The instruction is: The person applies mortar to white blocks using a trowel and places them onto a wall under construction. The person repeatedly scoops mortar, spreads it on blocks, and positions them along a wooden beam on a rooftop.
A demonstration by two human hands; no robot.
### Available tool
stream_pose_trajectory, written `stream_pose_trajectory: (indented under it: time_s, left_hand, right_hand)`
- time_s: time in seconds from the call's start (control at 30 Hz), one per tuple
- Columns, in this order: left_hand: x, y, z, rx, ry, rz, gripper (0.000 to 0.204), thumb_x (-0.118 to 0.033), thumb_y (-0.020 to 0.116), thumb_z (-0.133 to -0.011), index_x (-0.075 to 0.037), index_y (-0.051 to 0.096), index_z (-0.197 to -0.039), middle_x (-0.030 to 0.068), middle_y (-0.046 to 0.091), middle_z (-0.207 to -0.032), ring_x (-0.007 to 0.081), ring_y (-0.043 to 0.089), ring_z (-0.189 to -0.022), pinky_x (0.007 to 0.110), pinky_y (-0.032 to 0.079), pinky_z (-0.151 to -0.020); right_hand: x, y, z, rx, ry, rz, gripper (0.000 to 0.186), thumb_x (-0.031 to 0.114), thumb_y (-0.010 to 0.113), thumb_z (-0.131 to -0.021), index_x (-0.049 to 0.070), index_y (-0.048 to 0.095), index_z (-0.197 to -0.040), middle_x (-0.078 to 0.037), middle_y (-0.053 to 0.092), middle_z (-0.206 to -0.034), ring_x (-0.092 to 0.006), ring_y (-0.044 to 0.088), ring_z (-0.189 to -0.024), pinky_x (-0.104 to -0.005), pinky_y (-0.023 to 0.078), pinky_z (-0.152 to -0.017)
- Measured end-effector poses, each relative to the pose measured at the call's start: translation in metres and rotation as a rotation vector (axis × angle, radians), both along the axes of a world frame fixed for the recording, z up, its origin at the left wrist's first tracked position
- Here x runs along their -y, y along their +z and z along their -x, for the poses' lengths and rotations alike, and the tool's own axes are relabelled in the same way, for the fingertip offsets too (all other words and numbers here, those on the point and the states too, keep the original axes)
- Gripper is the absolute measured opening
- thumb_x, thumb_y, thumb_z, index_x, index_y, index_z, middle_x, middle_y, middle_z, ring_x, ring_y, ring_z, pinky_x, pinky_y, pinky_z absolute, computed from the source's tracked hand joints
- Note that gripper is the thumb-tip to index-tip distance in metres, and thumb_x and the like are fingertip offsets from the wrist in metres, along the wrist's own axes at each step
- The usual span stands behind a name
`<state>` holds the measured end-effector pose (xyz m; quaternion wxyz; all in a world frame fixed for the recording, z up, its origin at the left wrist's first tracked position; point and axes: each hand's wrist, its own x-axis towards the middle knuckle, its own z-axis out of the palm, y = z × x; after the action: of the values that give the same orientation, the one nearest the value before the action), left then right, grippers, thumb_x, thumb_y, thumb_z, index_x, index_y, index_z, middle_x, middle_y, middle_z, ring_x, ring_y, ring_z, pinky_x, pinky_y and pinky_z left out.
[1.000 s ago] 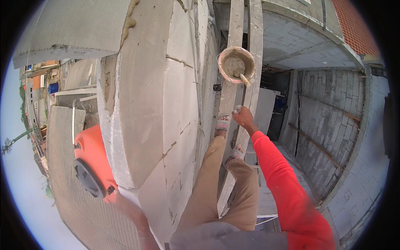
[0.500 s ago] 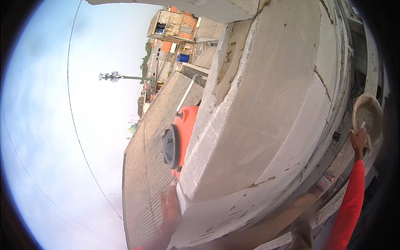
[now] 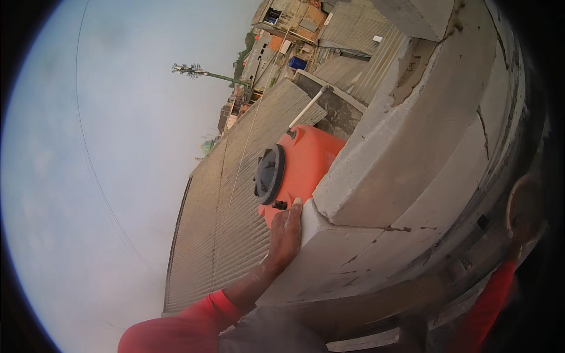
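Note:
My left hand [image 3: 286,235] lies with its fingers stretched out along the top edge of a pale block wall [image 3: 412,159], at the near end of a raised block. Close beyond the fingertips is an orange water tank [image 3: 312,156] with a black lid [image 3: 270,175]. My right hand [image 3: 515,252] is far off at the right, by a round, mortar-smeared basin [image 3: 525,206]. Shade and blur hide its fingers and anything in them. Wet mortar [image 3: 414,70] covers the end of the raised block, under another block [image 3: 421,15].
A corrugated roof [image 3: 226,206] slopes away beyond the wall at the left. A white pipe [image 3: 309,107] rises beside the tank. Houses, a blue barrel [image 3: 297,63] and a mast [image 3: 215,75] stand farther off. A thin wire [image 3: 82,129] crosses the sky.
The view has shifted, so the wall and tank sit farther right, and more of my left arm shows. My left hand stays on the wall's edge. The right side has become darker.

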<state>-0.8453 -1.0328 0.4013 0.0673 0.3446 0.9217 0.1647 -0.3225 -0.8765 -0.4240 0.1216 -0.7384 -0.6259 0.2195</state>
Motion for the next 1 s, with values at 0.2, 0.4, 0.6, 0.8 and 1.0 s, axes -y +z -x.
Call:
stream_pose_trajectory:
  time_s: [0.2,0.4,0.6,0.8,1.0]
  left_hand:
    - [-0.005,0.003,-0.005,-0.14,-0.081,0.021,0.077,-0.054,0.044,-0.115,0.011,0.061,-0.078,0.0253,0.062,-0.073,0.0365,0.057,-0.073,0.054,0.044,-0.078]
    - [-0.005,-0.003,0.001,-0.081,-0.16,-0.005,0.077,-0.056,0.041,-0.114,0.013,0.07,-0.094,0.029,0.07,-0.087,0.0419,0.064,-0.086,0.054,0.048,-0.083]
    - [-0.012,-0.001,0.004,-0.006,-0.093,0.09,0.074,-0.053,0.04,-0.114,0.012,0.068,-0.093,0.0216,0.067,-0.082,0.0357,0.059,-0.081,0.052,0.048,-0.081]
    - [-0.008,-0.004,0.002,0.166,-0.182,-0.094,0.068,-0.047,0.044,-0.116,0.015,0.071,-0.109,0.0207,0.074,-0.101,0.0308,0.067,-0.091,0.046,0.052,-0.087]
    - [0.003,-0.008,0.027,0.283,-0.397,-0.201,0.067,-0.047,0.042,-0.116,0.006,0.054,-0.156,0.0208,0.06,-0.154,0.0306,0.061,-0.135,0.041,0.049,-0.115]
  right_hand:
    - [0.089,0.227,0.09,-1.178,-0.739,0.192,0.034,0.027,0.068,-0.106,0.002,0.078,-0.128,-0.005,0.075,-0.11,-0.0184,0.069,-0.098,-0.0366,0.053,-0.084]
    - [0.198,0.421,0.182,-1.21,-1.042,0.324,0.032,0.023,0.075,-0.099,-0.003,0.075,-0.119,-0.01,0.077,-0.102,-0.0201,0.07,-0.079,-0.0385,0.055,-0.079]
    - [0.307,0.432,0.258,-1.168,-1.166,0.401,0.038,0.023,0.073,-0.095,-0.008,0.074,-0.118,-0.016,0.077,-0.103,-0.0249,0.077,-0.087,-0.0398,0.058,-0.076]
    - [0.397,0.372,0.305,-0.937,-1.204,0.525,0.044,0.028,0.072,-0.091,-0.009,0.075,-0.115,-0.024,0.079,-0.108,-0.0376,0.078,-0.098,-0.0467,0.058,-0.087]
    - [0.452,0.322,0.335,-0.845,-1.132,0.537,0.053,0.035,0.068,-0.089,-0.015,0.073,-0.109,-0.038,0.075,-0.106,-0.0511,0.074,-0.107,-0.0527,0.055,-0.094]
